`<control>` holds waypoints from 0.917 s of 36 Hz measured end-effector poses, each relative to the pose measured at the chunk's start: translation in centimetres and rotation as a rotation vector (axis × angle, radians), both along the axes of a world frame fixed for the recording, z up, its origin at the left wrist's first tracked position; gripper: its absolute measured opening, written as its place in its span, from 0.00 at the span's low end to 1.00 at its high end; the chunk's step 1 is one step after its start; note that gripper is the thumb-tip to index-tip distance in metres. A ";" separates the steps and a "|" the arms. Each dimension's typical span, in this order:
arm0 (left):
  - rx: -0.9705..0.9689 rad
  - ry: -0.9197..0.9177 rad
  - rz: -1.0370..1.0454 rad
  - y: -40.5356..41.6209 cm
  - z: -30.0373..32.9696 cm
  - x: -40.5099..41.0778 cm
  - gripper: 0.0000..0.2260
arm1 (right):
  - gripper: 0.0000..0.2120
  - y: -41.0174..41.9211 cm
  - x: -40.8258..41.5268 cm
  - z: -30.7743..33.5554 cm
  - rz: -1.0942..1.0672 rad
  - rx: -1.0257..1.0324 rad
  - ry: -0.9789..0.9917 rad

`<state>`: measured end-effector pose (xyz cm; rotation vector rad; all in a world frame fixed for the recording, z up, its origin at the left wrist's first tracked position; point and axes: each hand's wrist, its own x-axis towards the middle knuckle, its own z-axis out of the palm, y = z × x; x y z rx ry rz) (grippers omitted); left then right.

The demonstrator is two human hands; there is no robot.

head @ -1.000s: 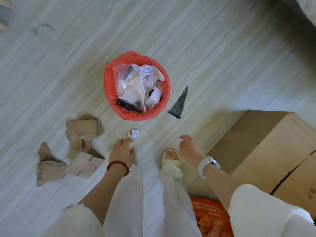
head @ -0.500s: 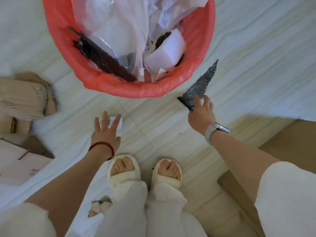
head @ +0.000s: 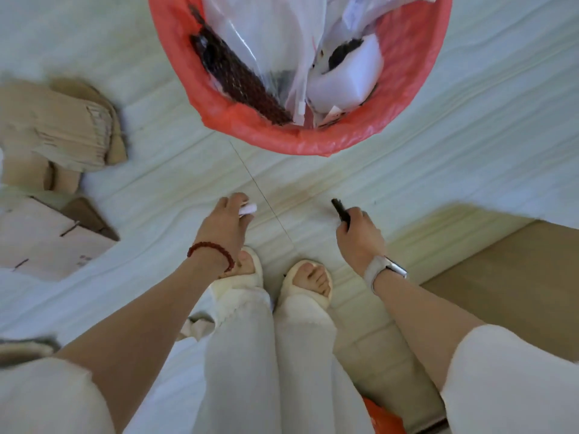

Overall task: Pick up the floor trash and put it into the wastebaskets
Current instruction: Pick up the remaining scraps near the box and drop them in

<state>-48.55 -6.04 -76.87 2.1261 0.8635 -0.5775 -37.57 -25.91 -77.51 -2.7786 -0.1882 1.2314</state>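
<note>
Two hands loaded. Left hand (head: 226, 221) pinches a white scrap (head: 248, 209); right hand (head: 360, 234) grips a dark strip (head: 340, 209), long axis pointing up toward the bin (head: 313, 142). Bin lies straight ahead of both hands, beyond the feet, roughly equally near each. Red liner holds clear plastic, white paper, dark mesh, near full. Cardboard (head: 62, 126) on the floor at left, not yet collected.

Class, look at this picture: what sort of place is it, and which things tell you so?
Probably a room in a home: pale wood-look floor, red-lined wastebasket, cardboard box, slippers.
</note>
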 end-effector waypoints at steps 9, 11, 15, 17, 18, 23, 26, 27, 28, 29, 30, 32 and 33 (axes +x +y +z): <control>0.013 -0.229 -0.019 1.6 15.2 4.2 0.10 | 0.04 3.4 2.2 16.0 -0.335 0.492 -0.058; 0.060 -0.299 -0.015 2.5 17.9 5.6 0.11 | 0.06 4.9 3.7 18.8 -0.315 0.561 -0.077; 0.115 -0.375 0.035 4.3 21.1 9.1 0.11 | 0.10 8.4 7.0 23.0 -0.282 0.701 -0.194; 0.122 -0.381 0.095 4.9 21.9 10.9 0.12 | 0.12 10.1 8.5 24.4 -0.262 0.758 -0.245; 0.119 -0.385 0.127 5.2 22.0 11.7 0.12 | 0.13 10.9 9.1 24.9 -0.258 0.783 -0.270; 0.059 -0.301 0.157 5.8 21.1 14.5 0.20 | 0.19 13.6 10.6 24.7 -0.135 0.706 -0.413; -0.034 -0.209 0.043 6.0 19.1 14.6 0.29 | 0.26 14.3 10.8 23.3 0.005 0.479 -0.394; -0.031 -0.174 0.000 6.1 18.4 14.4 0.31 | 0.29 14.4 10.7 22.8 0.064 0.389 -0.362; -0.012 -0.144 -0.033 6.2 17.8 14.2 0.33 | 0.32 14.3 10.5 22.2 0.128 0.310 -0.323; 0.019 -0.115 -0.056 6.3 17.4 13.9 0.34 | 0.34 14.1 10.2 21.6 0.199 0.245 -0.271; 0.053 -0.081 -0.075 6.4 17.2 13.5 0.34 | 0.33 13.8 9.9 21.2 0.266 0.192 -0.203; 0.095 -0.023 -0.113 6.3 17.6 12.6 0.34 | 0.31 13.1 9.4 20.8 0.337 0.124 -0.053; 0.103 0.003 -0.124 6.3 18.0 12.1 0.33 | 0.30 12.7 9.2 20.7 0.325 0.109 0.009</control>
